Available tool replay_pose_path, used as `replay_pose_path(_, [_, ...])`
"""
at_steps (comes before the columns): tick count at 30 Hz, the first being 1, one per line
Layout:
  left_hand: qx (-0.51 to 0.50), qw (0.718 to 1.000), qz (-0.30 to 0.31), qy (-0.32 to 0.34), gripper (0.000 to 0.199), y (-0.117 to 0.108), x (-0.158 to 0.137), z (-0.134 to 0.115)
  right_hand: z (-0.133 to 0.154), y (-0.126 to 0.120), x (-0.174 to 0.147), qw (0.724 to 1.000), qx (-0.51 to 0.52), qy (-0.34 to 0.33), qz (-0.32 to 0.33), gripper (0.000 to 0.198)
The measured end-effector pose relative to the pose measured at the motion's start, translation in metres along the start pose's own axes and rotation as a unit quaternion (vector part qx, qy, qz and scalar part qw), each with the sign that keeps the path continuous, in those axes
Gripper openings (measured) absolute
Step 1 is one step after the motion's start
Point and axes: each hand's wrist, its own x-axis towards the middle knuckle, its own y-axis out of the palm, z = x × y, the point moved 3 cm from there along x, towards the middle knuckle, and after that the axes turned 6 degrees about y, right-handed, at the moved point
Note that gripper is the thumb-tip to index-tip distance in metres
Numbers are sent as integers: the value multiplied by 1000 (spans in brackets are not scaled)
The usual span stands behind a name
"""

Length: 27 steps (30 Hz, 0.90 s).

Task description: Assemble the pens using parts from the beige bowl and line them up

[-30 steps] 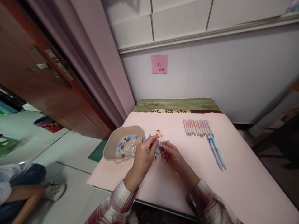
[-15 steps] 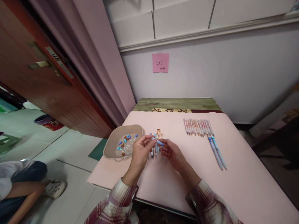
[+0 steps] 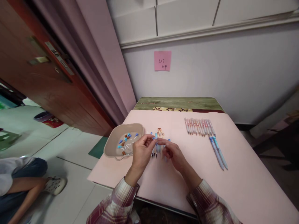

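My left hand (image 3: 143, 150) is closed, pinching a small blue pen part (image 3: 154, 138) whose round blue end faces up. My right hand (image 3: 174, 153) meets it from the right, fingertips against the left thumb and fingers curled. What they grip, if anything, is hidden. Under and behind both hands lie loose pen parts (image 3: 154, 152), with blue tops and dark tips, partly covered by the fingers. Just beyond them are a few orange-brown capped clear pieces (image 3: 160, 131).
A beige basin (image 3: 109, 149) at left holds blue and brown caps and white sticks. At right lie a row of clear pens (image 3: 199, 127) and two blue pens (image 3: 218, 152). A pink note (image 3: 162, 61) is on the wall. A seated person (image 3: 23, 183) is at far left.
The blue pen part has turned from lying sideways between both hands to showing its round end. My right fingertips have moved slightly left, onto the left thumb.
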Motion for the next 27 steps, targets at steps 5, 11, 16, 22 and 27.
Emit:
replay_pose_path(5, [1, 1000, 5, -8, 19, 1, 0, 2, 2, -1, 0, 999, -26, -34, 2, 24])
replay_pose_path(11, [-35, 998, 32, -29, 20, 7, -2, 6, 3, 1, 0, 998, -30, -51, -18, 28])
replay_pose_path(16, [-89, 994, 34, -51, 22, 14, -7, 6, -1, 7, 1, 999, -22, -44, 8, 30])
replay_pose_path(22, [-112, 991, 33, -58, 23, 19, -13, 10, -11, 1, 2, 999, -32, -41, -14, 23])
replay_pose_path(27, [-123, 989, 45, -66, 24, 15, -14, 16, -17, -5, 3, 999, -49, -19, -11, 21])
